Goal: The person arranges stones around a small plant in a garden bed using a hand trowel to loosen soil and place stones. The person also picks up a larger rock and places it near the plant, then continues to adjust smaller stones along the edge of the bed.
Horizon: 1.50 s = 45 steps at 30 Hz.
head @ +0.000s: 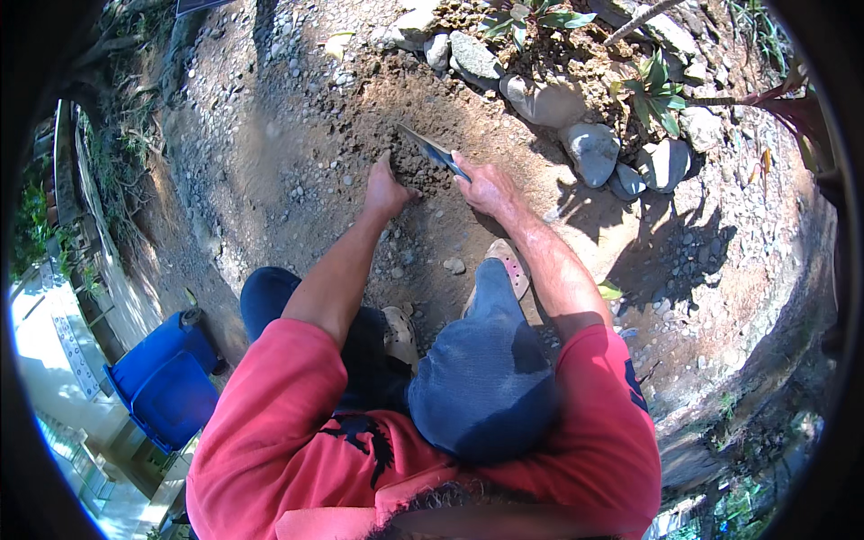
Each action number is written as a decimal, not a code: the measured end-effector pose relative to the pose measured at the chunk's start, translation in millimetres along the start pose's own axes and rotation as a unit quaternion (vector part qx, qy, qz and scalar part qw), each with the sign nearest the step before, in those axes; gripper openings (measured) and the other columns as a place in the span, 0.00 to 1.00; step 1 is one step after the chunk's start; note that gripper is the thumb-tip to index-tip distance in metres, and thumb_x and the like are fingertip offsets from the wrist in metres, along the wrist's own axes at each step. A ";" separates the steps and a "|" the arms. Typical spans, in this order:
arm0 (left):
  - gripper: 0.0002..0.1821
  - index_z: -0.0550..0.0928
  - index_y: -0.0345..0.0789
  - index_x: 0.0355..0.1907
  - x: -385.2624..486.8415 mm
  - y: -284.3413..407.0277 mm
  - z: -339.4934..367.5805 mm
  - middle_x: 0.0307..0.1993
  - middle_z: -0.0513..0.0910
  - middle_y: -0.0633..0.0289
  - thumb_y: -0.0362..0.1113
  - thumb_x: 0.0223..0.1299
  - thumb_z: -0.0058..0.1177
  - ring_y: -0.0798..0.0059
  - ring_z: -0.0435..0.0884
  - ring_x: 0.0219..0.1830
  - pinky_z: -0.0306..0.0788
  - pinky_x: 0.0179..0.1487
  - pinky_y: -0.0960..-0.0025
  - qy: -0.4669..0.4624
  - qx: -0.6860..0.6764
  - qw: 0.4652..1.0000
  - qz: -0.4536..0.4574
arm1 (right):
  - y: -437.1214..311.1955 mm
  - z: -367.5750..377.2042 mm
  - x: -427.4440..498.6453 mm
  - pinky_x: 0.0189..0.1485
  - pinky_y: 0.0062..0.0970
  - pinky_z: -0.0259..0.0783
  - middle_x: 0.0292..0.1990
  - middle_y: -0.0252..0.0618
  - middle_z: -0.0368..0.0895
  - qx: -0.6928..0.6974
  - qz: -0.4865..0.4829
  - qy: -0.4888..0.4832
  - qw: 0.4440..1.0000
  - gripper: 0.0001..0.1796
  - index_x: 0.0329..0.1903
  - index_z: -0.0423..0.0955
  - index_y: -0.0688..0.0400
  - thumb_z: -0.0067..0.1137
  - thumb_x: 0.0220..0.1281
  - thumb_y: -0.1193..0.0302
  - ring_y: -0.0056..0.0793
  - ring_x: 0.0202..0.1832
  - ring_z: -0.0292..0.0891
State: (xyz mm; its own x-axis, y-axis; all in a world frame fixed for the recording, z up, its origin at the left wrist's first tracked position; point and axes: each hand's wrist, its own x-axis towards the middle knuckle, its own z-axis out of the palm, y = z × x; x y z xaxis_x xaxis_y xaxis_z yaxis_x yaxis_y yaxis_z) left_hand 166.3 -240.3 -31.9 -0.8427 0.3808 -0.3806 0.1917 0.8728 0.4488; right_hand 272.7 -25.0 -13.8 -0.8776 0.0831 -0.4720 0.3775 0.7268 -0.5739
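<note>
My right hand [487, 189] grips the dark handle of a flat-bladed hand tool [432, 150], which looks like a trowel or a broad knife. Its blade points up and to the left, low over a heap of loose, crumbly soil [413, 169]. On the heap's left side, my left hand [388, 187] is cupped against the soil, with one digit raised and the others spread apart. Some of those fingers are partly hidden. Between both hands lies the dark, clumpy earth. Whether the blade touches the ground is hard to tell.
Large stones [543, 101] edge a planted bed with a leafy plant [651, 94] at upper right. Pebbly dirt surrounds the hands. My clog [506, 260] rests just below my right hand. A blue wheeled bin [169, 378] appears at lower left.
</note>
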 end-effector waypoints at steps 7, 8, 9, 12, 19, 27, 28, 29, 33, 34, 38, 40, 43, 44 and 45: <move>0.46 0.70 0.29 0.62 -28.2 -0.5 18.1 0.55 0.80 0.47 0.30 0.34 0.75 0.55 0.80 0.57 0.73 0.61 0.62 0.051 -0.080 0.995 -0.016 | -11.0 33.1 -57.0 0.44 0.48 0.78 0.31 0.58 0.83 0.113 -0.016 0.015 0.993 0.30 0.69 0.68 0.48 0.55 0.64 0.60 0.57 0.35 0.82; 0.46 0.70 0.29 0.63 -31.1 2.2 16.8 0.55 0.80 0.47 0.29 0.34 0.74 0.56 0.80 0.57 0.73 0.62 0.62 0.032 -0.071 0.997 -0.019 | -12.9 34.5 -62.2 0.45 0.47 0.78 0.32 0.59 0.83 0.128 -0.003 0.013 0.992 0.29 0.69 0.69 0.48 0.56 0.64 0.60 0.56 0.35 0.82; 0.45 0.70 0.29 0.63 -33.9 5.8 13.3 0.55 0.80 0.47 0.28 0.35 0.74 0.56 0.80 0.57 0.73 0.62 0.62 0.026 -0.064 0.998 -0.011 | -15.1 34.6 -67.2 0.46 0.46 0.78 0.33 0.59 0.83 0.140 0.013 -0.003 0.990 0.29 0.68 0.70 0.49 0.56 0.64 0.61 0.56 0.35 0.82; 0.45 0.70 0.29 0.64 -37.2 37.2 6.8 0.56 0.78 0.44 0.29 0.37 0.73 0.51 0.77 0.60 0.70 0.65 0.60 -0.016 -0.076 0.997 0.011 | -9.3 18.3 -94.7 0.50 0.43 0.77 0.38 0.59 0.84 0.235 0.070 -0.020 0.969 0.28 0.67 0.71 0.51 0.57 0.65 0.60 0.54 0.39 0.83; 0.40 0.74 0.33 0.64 -35.4 204.5 20.9 0.51 0.81 0.46 0.26 0.40 0.70 0.54 0.81 0.54 0.74 0.61 0.61 -0.188 -0.129 0.957 0.181 | 25.1 -89.1 -202.9 0.57 0.43 0.73 0.49 0.59 0.81 0.216 0.179 0.110 0.953 0.29 0.66 0.70 0.58 0.55 0.65 0.61 0.55 0.53 0.79; 0.25 0.80 0.45 0.61 6.1 372.9 58.7 0.47 0.86 0.49 0.39 0.59 0.60 0.62 0.87 0.47 0.80 0.51 0.64 -0.161 -0.054 0.941 0.294 | 49.0 -168.4 -220.5 0.53 0.46 0.76 0.43 0.56 0.84 0.010 0.395 0.219 0.892 0.30 0.67 0.68 0.58 0.51 0.62 0.64 0.53 0.46 0.82; 0.25 0.80 0.44 0.61 9.0 382.5 63.4 0.46 0.86 0.49 0.39 0.59 0.58 0.61 0.87 0.47 0.79 0.52 0.63 -0.130 -0.018 0.949 0.287 | 54.8 -167.4 -212.5 0.52 0.45 0.78 0.47 0.53 0.82 -0.032 0.403 0.243 0.882 0.31 0.69 0.65 0.54 0.51 0.62 0.64 0.51 0.48 0.82; 0.24 0.80 0.43 0.60 12.3 391.5 67.9 0.46 0.86 0.49 0.40 0.59 0.56 0.59 0.87 0.47 0.79 0.52 0.61 -0.098 0.016 0.955 0.280 | 59.9 -163.4 -207.4 0.61 0.43 0.72 0.55 0.53 0.81 -0.039 0.393 0.308 0.866 0.30 0.69 0.68 0.51 0.52 0.64 0.62 0.50 0.55 0.79; 0.18 0.83 0.34 0.48 15.1 392.4 77.9 0.39 0.87 0.51 0.38 0.55 0.53 0.59 0.85 0.49 0.78 0.54 0.66 -0.045 0.095 0.934 0.341 | 80.8 -142.9 -199.8 0.51 0.45 0.77 0.47 0.51 0.80 -0.075 0.343 0.428 0.833 0.30 0.68 0.67 0.55 0.55 0.62 0.65 0.49 0.47 0.82; 0.19 0.82 0.34 0.51 12.3 384.7 79.9 0.45 0.84 0.49 0.36 0.56 0.53 0.58 0.83 0.53 0.77 0.57 0.66 -0.034 0.046 0.932 0.358 | 83.6 -138.1 -198.7 0.55 0.43 0.74 0.49 0.49 0.81 -0.072 0.334 0.451 0.825 0.30 0.67 0.68 0.57 0.56 0.61 0.66 0.47 0.48 0.81; 0.26 0.78 0.38 0.61 3.5 338.4 87.5 0.64 0.73 0.44 0.29 0.57 0.51 0.57 0.76 0.63 0.72 0.65 0.67 -0.035 -0.121 0.917 0.378 | 89.5 -121.5 -199.2 0.47 0.42 0.77 0.46 0.53 0.81 -0.020 0.314 0.497 0.808 0.29 0.67 0.68 0.60 0.56 0.64 0.66 0.47 0.44 0.82; 0.27 0.77 0.35 0.62 -1.6 304.2 90.8 0.63 0.72 0.47 0.23 0.56 0.50 0.61 0.81 0.58 0.77 0.59 0.68 -0.022 -0.163 0.897 0.411 | 92.4 -108.2 -201.6 0.44 0.43 0.77 0.42 0.54 0.81 0.037 0.328 0.489 0.808 0.29 0.68 0.67 0.59 0.55 0.65 0.65 0.49 0.41 0.82; 0.22 0.80 0.36 0.55 -10.4 235.4 86.6 0.55 0.76 0.49 0.24 0.57 0.52 0.62 0.82 0.52 0.78 0.56 0.65 -0.044 -0.160 0.916 0.365 | 89.1 -66.3 -215.9 0.49 0.47 0.75 0.37 0.57 0.81 0.196 0.265 0.497 0.803 0.28 0.69 0.67 0.56 0.53 0.67 0.63 0.56 0.40 0.80; 0.21 0.81 0.36 0.54 -15.3 206.9 79.7 0.56 0.76 0.47 0.27 0.54 0.54 0.57 0.80 0.54 0.74 0.60 0.61 -0.043 -0.127 0.930 0.343 | 89.6 -50.5 -226.4 0.51 0.47 0.74 0.39 0.57 0.81 0.196 0.332 0.384 0.839 0.28 0.69 0.67 0.56 0.52 0.68 0.63 0.56 0.43 0.79; 0.21 0.81 0.36 0.53 -20.3 180.9 74.0 0.57 0.75 0.46 0.30 0.52 0.56 0.51 0.77 0.55 0.70 0.63 0.56 -0.036 -0.099 0.940 0.325 | 88.2 -33.4 -232.3 0.53 0.46 0.73 0.42 0.57 0.82 0.213 0.278 0.382 0.855 0.27 0.68 0.68 0.56 0.52 0.68 0.64 0.56 0.45 0.79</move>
State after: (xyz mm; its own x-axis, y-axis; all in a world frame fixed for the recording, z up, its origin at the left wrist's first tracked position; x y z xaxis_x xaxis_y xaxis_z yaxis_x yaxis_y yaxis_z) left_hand 255.3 -67.5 -2.9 -0.5425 0.8397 -0.0233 0.5513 0.3768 0.7444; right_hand 500.1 42.6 67.6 -0.4033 0.8746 -0.2690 0.7289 0.1293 -0.6722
